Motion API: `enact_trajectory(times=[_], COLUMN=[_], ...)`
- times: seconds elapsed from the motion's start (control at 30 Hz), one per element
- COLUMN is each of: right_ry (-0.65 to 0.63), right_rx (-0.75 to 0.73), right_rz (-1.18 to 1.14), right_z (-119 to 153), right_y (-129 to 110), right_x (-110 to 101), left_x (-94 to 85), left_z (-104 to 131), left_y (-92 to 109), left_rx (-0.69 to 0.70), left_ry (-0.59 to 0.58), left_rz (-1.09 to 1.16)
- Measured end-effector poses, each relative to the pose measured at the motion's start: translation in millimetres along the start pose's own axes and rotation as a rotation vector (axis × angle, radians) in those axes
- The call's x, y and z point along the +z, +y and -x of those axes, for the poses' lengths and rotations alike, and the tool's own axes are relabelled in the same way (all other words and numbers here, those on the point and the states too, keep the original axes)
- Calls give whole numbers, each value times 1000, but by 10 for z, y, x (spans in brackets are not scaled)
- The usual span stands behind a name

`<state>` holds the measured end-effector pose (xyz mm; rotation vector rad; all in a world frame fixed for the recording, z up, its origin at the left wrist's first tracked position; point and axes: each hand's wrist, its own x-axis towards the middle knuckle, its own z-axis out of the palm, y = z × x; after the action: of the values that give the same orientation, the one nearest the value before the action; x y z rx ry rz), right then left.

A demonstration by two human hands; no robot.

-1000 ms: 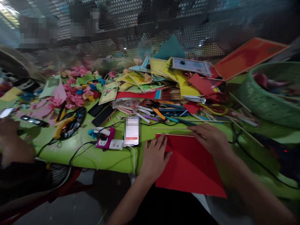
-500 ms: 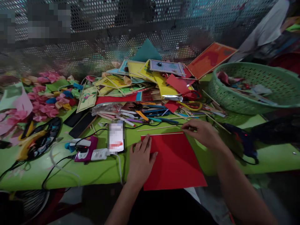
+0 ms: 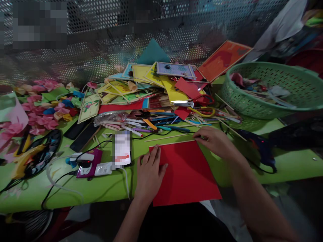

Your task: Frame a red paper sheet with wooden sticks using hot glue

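A red sheet of paper (image 3: 188, 174) lies on the green tabletop before me, its near edge reaching past the table edge. Along its far edge runs a thin wooden stick (image 3: 174, 144). My left hand (image 3: 150, 168) rests flat on the sheet's left side, fingers stretched out, tips by the stick's left end. At the far right corner my right hand (image 3: 212, 141) has its fingertips pinched together, close to the stick's right end. What lies between those fingertips is too small to make out. A second stick (image 3: 165, 138) lies just beyond the sheet.
A lit phone (image 3: 122, 149) and a purple power strip (image 3: 89, 164) with cables are at left. Behind lie pens, scissors (image 3: 183, 103) and framed cards (image 3: 176, 69). A green basket (image 3: 252, 104) and a glue gun (image 3: 264, 151) stand at right; paper flowers (image 3: 46, 122) at far left.
The view has shifted slightly. Both hands keep nearly the same places on the red sheet, and my right fingertips have come a little closer to the stick's right end.
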<state>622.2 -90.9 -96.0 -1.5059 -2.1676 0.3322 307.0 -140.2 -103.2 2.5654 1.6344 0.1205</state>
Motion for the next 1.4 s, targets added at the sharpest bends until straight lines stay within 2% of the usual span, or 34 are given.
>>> enact_trajectory(times=[0.13, 0.27, 0.53, 0.67, 0.8, 0.93, 1.07, 1.27, 1.4], right_ry=[76, 75, -4, -16, 18, 122, 176, 211, 251], right_rx=[36, 22, -53, -95, -101, -41, -44, -43, 3], right_rz=[-15, -12, 12, 41, 56, 58, 94, 226, 309], right_z=[-7, -5, 43, 35, 10, -47, -181, -348, -344], right_y=[-26, -30, 118, 108, 91, 91, 23, -168, -142], right_x=[-89, -101, 188, 275, 240, 176, 192, 396, 410], left_x=[6, -21, -22, -10, 4, 1, -55, -118, -173], left_z=[-4, -4, 27, 38, 52, 46, -46, -265, -385], left_y=[-6, 10, 36, 27, 13, 3, 28, 114, 122], left_rx=[8, 5, -13, -13, -14, -25, 1, 56, 34], left_ry=[3, -11, -8, 1, 24, 58, 47, 38, -17], left_rz=[2, 16, 61, 86, 119, 161, 161, 128, 126])
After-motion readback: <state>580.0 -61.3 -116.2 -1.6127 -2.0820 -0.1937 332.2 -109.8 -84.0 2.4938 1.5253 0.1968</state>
